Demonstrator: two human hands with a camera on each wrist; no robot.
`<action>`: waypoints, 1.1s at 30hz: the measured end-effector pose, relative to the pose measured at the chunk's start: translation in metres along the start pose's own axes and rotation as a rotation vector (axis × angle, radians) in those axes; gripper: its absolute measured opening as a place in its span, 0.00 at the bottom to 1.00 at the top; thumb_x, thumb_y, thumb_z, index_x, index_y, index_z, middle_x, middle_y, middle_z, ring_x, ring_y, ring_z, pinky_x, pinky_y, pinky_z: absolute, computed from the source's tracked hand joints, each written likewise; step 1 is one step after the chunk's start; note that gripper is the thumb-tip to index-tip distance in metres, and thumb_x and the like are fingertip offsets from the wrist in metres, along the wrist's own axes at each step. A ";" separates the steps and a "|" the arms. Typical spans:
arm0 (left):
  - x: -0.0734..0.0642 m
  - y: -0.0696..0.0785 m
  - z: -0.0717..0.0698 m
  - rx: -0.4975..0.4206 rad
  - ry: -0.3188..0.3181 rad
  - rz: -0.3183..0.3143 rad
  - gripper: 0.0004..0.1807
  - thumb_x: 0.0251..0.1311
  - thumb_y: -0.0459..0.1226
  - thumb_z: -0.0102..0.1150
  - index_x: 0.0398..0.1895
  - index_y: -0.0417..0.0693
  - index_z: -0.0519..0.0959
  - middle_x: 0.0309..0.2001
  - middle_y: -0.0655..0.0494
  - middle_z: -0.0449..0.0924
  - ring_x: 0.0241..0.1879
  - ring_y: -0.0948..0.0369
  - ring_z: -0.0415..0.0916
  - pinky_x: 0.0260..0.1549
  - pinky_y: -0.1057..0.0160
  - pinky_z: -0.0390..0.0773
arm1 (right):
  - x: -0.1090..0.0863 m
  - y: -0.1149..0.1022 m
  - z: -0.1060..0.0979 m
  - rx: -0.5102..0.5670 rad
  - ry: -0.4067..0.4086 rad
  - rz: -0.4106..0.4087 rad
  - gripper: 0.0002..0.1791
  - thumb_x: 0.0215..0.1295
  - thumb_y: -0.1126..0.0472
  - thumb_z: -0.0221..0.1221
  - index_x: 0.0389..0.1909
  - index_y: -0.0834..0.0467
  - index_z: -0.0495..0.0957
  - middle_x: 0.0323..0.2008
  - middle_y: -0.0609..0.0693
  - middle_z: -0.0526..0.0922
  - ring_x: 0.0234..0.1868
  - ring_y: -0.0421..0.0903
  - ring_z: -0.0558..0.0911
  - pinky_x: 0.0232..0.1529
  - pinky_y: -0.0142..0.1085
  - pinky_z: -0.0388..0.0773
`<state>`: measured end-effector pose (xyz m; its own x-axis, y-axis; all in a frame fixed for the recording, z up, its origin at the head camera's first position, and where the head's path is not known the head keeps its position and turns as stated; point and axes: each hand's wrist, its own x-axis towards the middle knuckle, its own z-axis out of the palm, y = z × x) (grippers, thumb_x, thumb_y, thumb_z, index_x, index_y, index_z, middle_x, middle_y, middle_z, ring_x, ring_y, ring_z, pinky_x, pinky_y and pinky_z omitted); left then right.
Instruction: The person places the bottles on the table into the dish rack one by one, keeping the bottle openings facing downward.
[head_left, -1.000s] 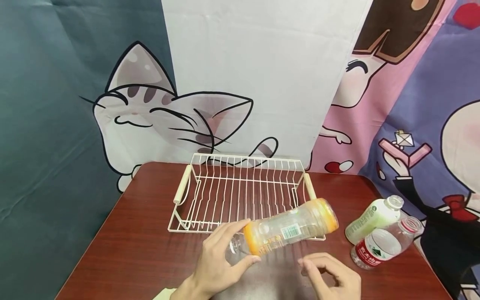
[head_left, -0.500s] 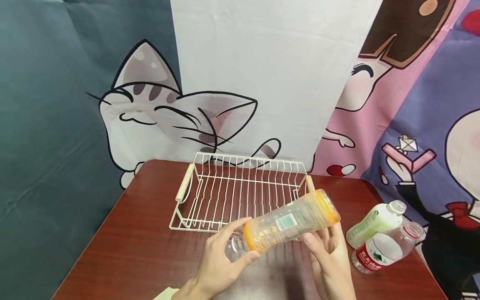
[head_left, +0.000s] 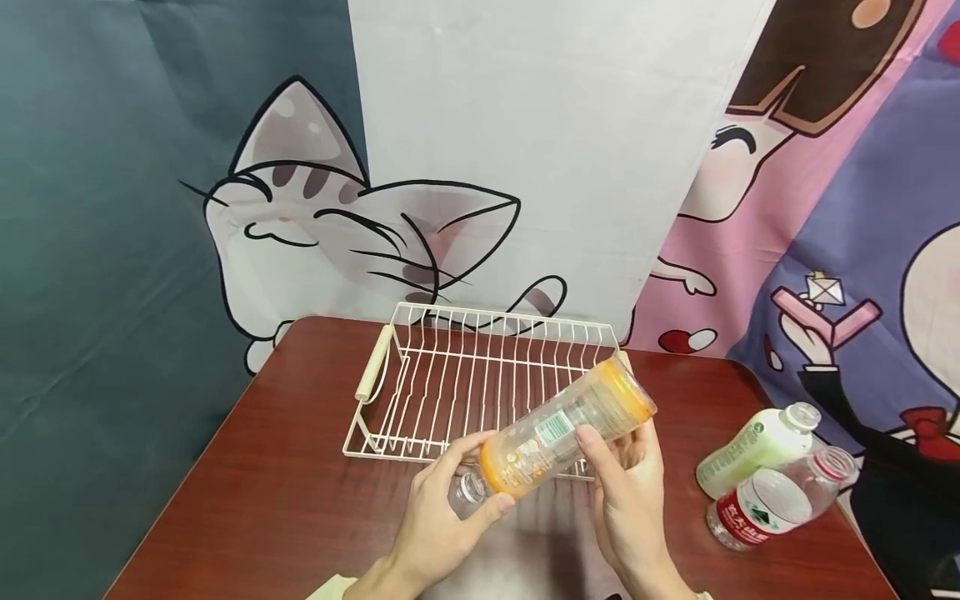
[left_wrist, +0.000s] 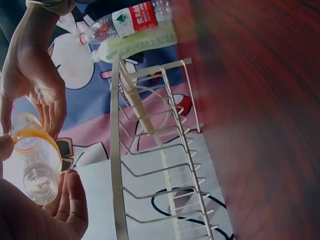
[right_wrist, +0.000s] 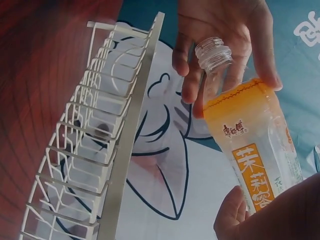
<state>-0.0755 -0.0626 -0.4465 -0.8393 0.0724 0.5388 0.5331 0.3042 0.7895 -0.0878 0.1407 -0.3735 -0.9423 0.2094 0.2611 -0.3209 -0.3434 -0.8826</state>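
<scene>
A clear plastic bottle [head_left: 536, 446] with an orange-banded label is held tilted in both hands in the head view, its uncapped neck toward the lower left. My left hand [head_left: 442, 521] grips it near the neck, thumb below and fingers above. Farther up, my right hand [head_left: 630, 492] holds the body, its thumb across the label by the barcode. The right wrist view shows the bare threaded mouth [right_wrist: 214, 52] beside the left hand's fingers. In the left wrist view the neck [left_wrist: 41, 184] points toward the camera between the fingers.
Behind the bottle, a white wire rack [head_left: 480, 383] with wooden handles stands on the dark red table [head_left: 247, 500]. On the right are a green-and-white bottle [head_left: 757, 450] and a clear bottle with a red label [head_left: 776, 500], both uncapped. A cartoon-printed cloth [head_left: 555, 150] hangs behind.
My right hand has come up from beside the bottle and taken hold of its body. The bottle's base end has swung up and to the left. The left hand keeps its grip.
</scene>
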 end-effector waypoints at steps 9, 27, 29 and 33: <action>0.004 -0.003 -0.012 0.031 -0.058 0.071 0.35 0.66 0.41 0.76 0.76 0.53 0.77 0.56 0.60 0.88 0.49 0.63 0.86 0.51 0.57 0.87 | 0.010 -0.001 0.008 -0.019 -0.050 -0.037 0.39 0.76 0.78 0.57 0.84 0.55 0.63 0.68 0.57 0.80 0.65 0.48 0.83 0.65 0.38 0.84; 0.035 -0.062 -0.099 0.681 0.086 -0.117 0.43 0.68 0.51 0.74 0.80 0.38 0.73 0.79 0.40 0.73 0.80 0.41 0.68 0.80 0.37 0.58 | 0.059 -0.014 0.023 -0.088 -0.055 -0.066 0.37 0.76 0.75 0.59 0.80 0.50 0.60 0.62 0.54 0.84 0.58 0.46 0.87 0.58 0.37 0.87; 0.034 -0.069 -0.106 0.679 0.070 -0.157 0.45 0.69 0.51 0.73 0.82 0.38 0.71 0.80 0.39 0.72 0.81 0.40 0.66 0.79 0.37 0.59 | 0.065 -0.017 0.026 -0.081 -0.064 -0.076 0.39 0.77 0.75 0.59 0.82 0.48 0.59 0.60 0.54 0.85 0.57 0.47 0.87 0.59 0.37 0.86; 0.030 -0.077 -0.110 0.667 0.034 -0.179 0.46 0.71 0.52 0.71 0.84 0.39 0.68 0.81 0.40 0.70 0.81 0.40 0.66 0.78 0.36 0.60 | 0.077 -0.022 0.034 -0.073 -0.075 -0.088 0.43 0.76 0.75 0.60 0.84 0.46 0.57 0.59 0.55 0.87 0.56 0.47 0.88 0.60 0.38 0.85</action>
<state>-0.1300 -0.1884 -0.4592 -0.8987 -0.0598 0.4345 0.1977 0.8290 0.5232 -0.1560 0.1336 -0.3209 -0.9161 0.1658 0.3650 -0.3975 -0.2585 -0.8804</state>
